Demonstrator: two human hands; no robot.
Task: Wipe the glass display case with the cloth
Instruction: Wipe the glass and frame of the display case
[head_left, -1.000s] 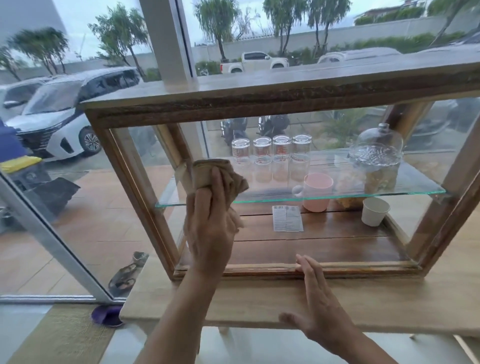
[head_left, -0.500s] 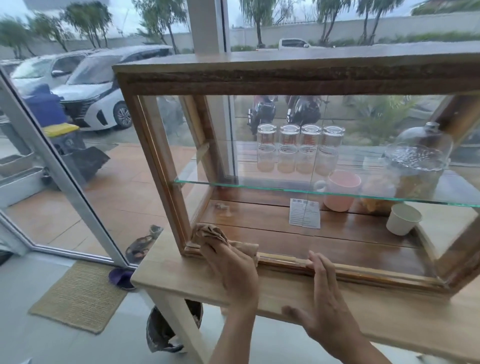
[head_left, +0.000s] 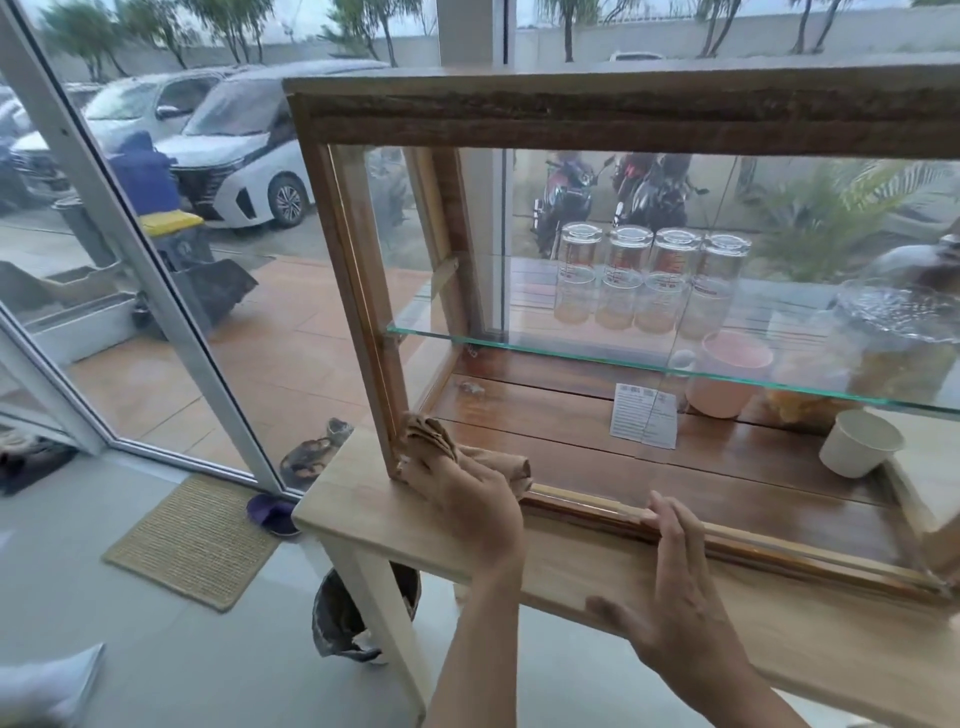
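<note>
The left hand (head_left: 470, 506) has its fingers closed around the brown cloth (head_left: 441, 449) and presses it on the bottom left corner of the glass display case (head_left: 363, 291), which stands on the wooden bench (head_left: 363, 512). The right hand (head_left: 675, 587) lies flat on the bench with its fingers open, the tips touching the case's bottom rail. Inside, four glasses (head_left: 649, 275) stand upside down on a glass shelf (head_left: 519, 340).
</note>
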